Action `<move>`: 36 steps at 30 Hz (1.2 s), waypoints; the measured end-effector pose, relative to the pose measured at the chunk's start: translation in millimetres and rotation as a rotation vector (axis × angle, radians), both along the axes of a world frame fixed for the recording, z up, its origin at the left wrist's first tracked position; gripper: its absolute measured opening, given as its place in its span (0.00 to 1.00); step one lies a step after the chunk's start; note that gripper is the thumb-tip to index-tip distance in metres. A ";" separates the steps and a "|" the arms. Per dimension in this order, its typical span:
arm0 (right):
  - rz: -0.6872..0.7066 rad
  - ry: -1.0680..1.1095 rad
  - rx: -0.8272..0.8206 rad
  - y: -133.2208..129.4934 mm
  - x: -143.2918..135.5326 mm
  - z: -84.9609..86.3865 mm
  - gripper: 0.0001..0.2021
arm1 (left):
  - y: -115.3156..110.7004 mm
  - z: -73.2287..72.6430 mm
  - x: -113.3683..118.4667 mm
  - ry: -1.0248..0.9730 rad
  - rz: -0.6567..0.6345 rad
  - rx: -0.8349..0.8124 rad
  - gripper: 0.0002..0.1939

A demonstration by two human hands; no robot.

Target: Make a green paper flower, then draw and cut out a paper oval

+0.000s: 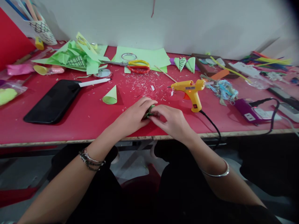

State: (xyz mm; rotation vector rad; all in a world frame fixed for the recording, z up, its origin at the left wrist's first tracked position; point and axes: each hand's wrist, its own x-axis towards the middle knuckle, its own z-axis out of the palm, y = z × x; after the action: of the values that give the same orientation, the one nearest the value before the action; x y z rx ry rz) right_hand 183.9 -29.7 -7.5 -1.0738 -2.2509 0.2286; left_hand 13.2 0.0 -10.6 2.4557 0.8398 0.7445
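Observation:
My left hand (137,113) is closed around a small green piece (151,109), just above the table near its front edge. The fingers of my right hand (170,119) pinch the same piece from the other side. Most of it is hidden by the fingers, so its shape cannot be made out. Left of my hands, a light green paper cone (110,95) rests on the red tabletop. To the right, a yellow hot glue gun (192,91) lies on the table, its nozzle pointing left and a small light glowing on its body.
A black phone (52,101) and a white pen (94,82) lie at left. Scissors (139,66), green paper sheets (146,54) and two patterned cones (184,64) are farther back. Paper shreds (146,84) litter the middle. A purple power adapter (249,110) with cables stands at right.

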 end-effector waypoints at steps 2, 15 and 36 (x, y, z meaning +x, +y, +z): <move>-0.033 0.070 0.033 -0.9 1.0 2.7 0.04 | -0.1 0.4 -0.3 -0.002 -0.013 0.001 0.19; 0.030 0.259 -0.218 8.4 12.7 -1.1 0.17 | 2.0 3.7 -2.6 0.040 0.011 -0.028 0.18; 0.023 0.152 -0.204 15.8 11.2 -5.4 0.16 | 2.6 5.4 -1.9 0.070 0.047 -0.004 0.12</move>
State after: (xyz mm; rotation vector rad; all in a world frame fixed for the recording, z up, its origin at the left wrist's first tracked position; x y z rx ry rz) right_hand 195.1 -13.9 -12.9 -1.0949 -2.1385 0.5409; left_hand 11.3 2.6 -5.2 2.4785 0.9264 0.6764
